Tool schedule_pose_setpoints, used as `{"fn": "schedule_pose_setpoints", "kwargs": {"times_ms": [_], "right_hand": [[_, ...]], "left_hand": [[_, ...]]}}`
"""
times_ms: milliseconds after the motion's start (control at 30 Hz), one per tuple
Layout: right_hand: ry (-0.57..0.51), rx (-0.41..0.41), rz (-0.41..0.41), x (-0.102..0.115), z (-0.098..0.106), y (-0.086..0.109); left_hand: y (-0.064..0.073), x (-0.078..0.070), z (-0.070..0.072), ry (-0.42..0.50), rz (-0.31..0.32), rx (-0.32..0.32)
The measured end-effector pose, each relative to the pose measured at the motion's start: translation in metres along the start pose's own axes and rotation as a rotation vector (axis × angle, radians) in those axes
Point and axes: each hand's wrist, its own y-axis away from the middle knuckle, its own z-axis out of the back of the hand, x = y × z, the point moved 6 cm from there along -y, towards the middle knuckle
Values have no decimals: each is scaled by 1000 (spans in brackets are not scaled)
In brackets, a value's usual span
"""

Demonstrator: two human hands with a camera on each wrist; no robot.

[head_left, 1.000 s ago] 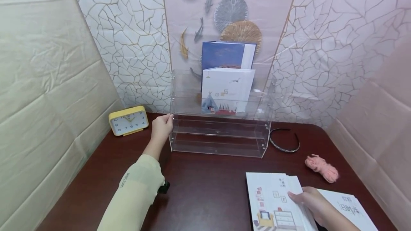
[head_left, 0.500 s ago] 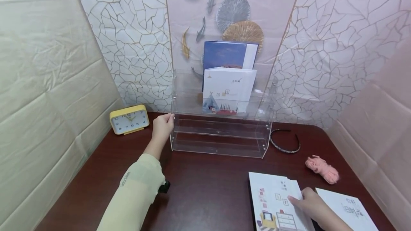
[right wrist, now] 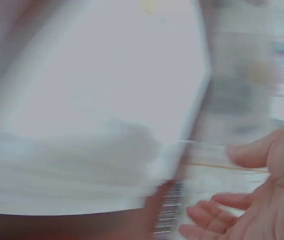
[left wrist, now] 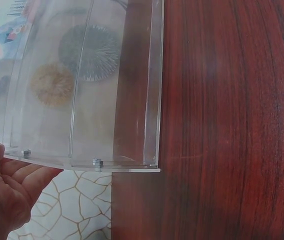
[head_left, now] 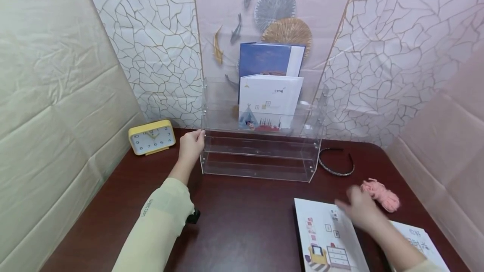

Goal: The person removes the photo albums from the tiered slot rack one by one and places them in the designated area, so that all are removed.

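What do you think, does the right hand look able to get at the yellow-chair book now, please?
Probably yes: the right hand looks empty at the right edge of the book in the head view, and nothing seems to lie on its cover. Blur hides whether they touch.

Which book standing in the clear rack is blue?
The back book, poking up behind the white book with the tent picture. Its cover is mostly blue; the front one's is white.

The left hand (head_left: 190, 146) pinches with its thumb and bent fingers, the left arm (head_left: 160, 219) stretched out behind it. The right hand (head_left: 362, 211), blurry in the head view, has its thumb apart from its loose fingers, the right arm (head_left: 401, 247) behind it.
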Motion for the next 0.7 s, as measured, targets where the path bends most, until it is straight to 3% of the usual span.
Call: {"fn": "schedule_pose_setpoints", "kwargs": {"times_ms": [167, 300, 500, 700], "right_hand": [[-320, -211, 139, 67, 81, -49], [-522, -352, 214, 113, 120, -96], [-621, -406, 149, 148, 124, -150], [-611, -500, 104, 158, 114, -171]], "left_hand": [[-3, -1, 4, -22, -24, -17], [-2, 2, 7, -28, -10, -22], [2, 3, 4, 5, 7, -8], [2, -1, 0, 5, 10, -8]]}}
